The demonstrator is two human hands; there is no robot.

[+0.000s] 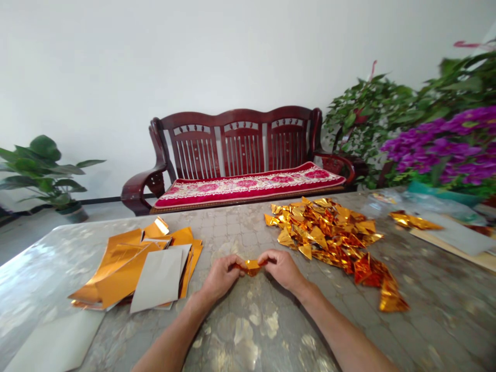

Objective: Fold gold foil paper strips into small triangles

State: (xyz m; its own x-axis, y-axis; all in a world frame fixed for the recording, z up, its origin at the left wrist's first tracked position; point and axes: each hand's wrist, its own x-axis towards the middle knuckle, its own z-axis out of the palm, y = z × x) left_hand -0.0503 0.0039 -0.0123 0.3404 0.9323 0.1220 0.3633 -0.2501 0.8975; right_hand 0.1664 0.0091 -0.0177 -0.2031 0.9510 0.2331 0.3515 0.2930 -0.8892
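My left hand (222, 276) and my right hand (281, 269) meet above the middle of the table, pinching opposite ends of a small folded piece of gold foil paper (251, 267). To the right of my right hand lies a loose heap of folded gold and orange foil triangles (325, 232). Left of my left hand is a stack of flat gold foil sheets (116, 271), partly covered by grey-backed sheets (158, 279). Both hands are apart from these piles. The mottled grey stone-patterned table (437, 320) lies beneath everything.
A pale grey sheet (54, 343) lies at the near left table edge. At the right end are gold foil pieces (414, 221), a plastic bag (426, 204) and a board (449, 243). Beyond the table stand a dark wooden bench (232, 139) and potted plants (426, 134).
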